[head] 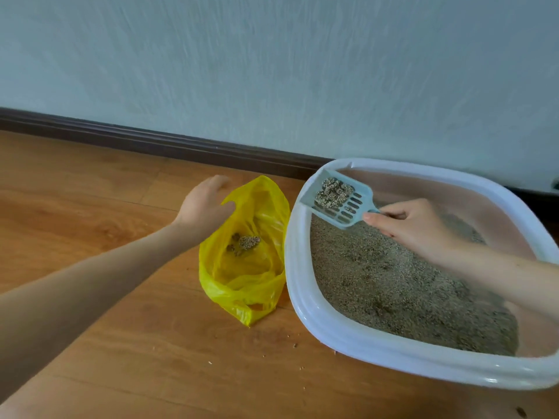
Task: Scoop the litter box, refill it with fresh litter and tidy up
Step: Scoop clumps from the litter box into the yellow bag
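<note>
A white litter box (305, 309) with pink inner walls sits on the floor at the right, filled with grey litter (393, 282). My right hand (414, 225) grips the handle of a pale blue slotted scoop (338, 199), held over the box's left rim with a clump of litter on it. A yellow plastic bag (242, 267) lies open on the floor just left of the box, with a few clumps (245, 243) inside. My left hand (205, 204) holds the bag's upper left edge with the thumb against the plastic.
The wooden floor (121, 237) carries scattered litter crumbs (295, 346) in front of the box. A dark baseboard (151, 143) and a pale wall run behind the bag and box.
</note>
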